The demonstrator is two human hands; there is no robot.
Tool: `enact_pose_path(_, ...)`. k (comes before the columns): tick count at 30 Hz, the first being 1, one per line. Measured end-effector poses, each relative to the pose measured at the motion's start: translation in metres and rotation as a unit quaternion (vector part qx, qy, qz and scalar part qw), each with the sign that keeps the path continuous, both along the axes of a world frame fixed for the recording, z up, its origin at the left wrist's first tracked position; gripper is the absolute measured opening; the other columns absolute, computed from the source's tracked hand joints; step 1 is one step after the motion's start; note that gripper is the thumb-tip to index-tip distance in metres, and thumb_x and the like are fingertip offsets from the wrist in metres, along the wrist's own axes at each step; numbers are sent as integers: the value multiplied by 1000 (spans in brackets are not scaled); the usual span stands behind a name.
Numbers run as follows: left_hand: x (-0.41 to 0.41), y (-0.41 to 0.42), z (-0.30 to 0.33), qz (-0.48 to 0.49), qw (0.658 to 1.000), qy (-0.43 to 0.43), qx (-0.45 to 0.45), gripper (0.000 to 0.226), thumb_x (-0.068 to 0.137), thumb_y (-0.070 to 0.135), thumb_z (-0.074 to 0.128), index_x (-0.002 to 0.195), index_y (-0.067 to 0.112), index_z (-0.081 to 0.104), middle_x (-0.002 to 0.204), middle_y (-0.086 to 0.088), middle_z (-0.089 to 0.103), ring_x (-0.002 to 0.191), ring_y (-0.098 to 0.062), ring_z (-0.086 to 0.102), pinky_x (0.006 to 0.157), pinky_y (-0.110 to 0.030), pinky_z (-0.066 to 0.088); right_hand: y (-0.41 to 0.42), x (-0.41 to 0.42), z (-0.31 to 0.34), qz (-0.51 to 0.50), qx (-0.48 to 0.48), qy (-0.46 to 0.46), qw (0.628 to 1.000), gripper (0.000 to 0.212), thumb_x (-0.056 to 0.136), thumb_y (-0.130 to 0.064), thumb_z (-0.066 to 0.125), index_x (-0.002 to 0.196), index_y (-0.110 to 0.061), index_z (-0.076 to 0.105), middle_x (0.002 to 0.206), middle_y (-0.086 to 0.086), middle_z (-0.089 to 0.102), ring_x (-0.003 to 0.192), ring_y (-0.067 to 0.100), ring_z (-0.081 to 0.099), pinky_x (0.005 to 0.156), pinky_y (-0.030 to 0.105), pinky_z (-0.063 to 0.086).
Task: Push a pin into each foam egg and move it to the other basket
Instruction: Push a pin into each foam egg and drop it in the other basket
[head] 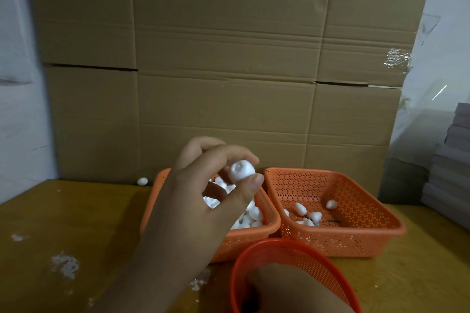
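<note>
My left hand (203,201) is raised above the left orange basket (264,230), pinching a white foam egg (241,171) between thumb and fingertips. That basket holds many white foam eggs (250,218). The right orange basket (361,239) holds several eggs (309,215), at least one with a dark pin. My right hand (287,290) reaches down inside a small round red basket (287,249) at the front; its fingers are hidden by the rim and shadow.
A stray foam egg (142,181) lies on the yellow-brown table (76,223) by the cardboard wall (223,71). White foam crumbs (64,264) dot the tabletop. Grey stacked boxes (450,178) stand at the right edge.
</note>
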State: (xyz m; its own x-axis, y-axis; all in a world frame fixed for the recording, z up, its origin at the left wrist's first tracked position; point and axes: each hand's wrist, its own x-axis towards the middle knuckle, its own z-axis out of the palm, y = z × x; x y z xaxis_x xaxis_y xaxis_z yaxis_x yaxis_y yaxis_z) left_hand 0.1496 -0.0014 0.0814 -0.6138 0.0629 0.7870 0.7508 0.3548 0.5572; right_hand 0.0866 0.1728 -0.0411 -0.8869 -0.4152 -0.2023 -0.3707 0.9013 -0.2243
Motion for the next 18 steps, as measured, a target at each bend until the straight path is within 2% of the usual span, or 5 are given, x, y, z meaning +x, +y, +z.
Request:
enact_pose_path(5, -1, -2, -4, -39, 998, -44, 27, 23, 75, 54, 60, 94, 41, 62, 91, 16, 71, 78, -7, 70, 68, -34, 57, -2, 3, 4, 0, 5, -1, 1000, 27, 85, -38, 60, 110, -26, 59, 112, -1, 64, 105, 22, 61, 88, 34, 48)
enact_pose_path(8, -1, -1, -3, 23, 1000, 13, -5, 19, 78, 51, 59, 93, 41, 64, 91, 19, 65, 86, -3, 63, 66, -11, 47, -3, 5, 8, 2, 5, -5, 1000, 28, 86, -36, 59, 112, -25, 59, 113, 0, 64, 106, 22, 60, 90, 35, 47)
enact_pose_path(12, -3, -1, -3, 33, 999, 22, -25, 23, 83, 52, 55, 102, 45, 65, 88, 18, 55, 84, -8, 58, 65, -6, 41, -4, 8, 12, 0, -3, -9, 1000, 28, 88, -34, 59, 114, -24, 59, 115, 1, 64, 108, 22, 60, 93, 35, 47)
enact_pose_path(15, -3, -5, -6, -18, 998, -41, -35, 29, 82, 58, 50, 108, 50, 62, 90, 18, 61, 82, -5, 60, 67, -9, 44, -5, 11, 14, -3, -3, -8, 1000, 29, 89, -33, 58, 116, -23, 59, 117, 1, 63, 109, 23, 59, 93, 35, 47)
enact_pose_path(18, -1, -6, -4, -166, 970, -175, 2, 34, 81, 56, 49, 109, 45, 64, 61, 15, 53, 50, -1, 48, 50, -14, 41, -6, 13, 17, -4, 0, -8, 1000, 29, 89, -33, 58, 116, -23, 59, 117, 2, 63, 110, 23, 59, 94, 35, 46)
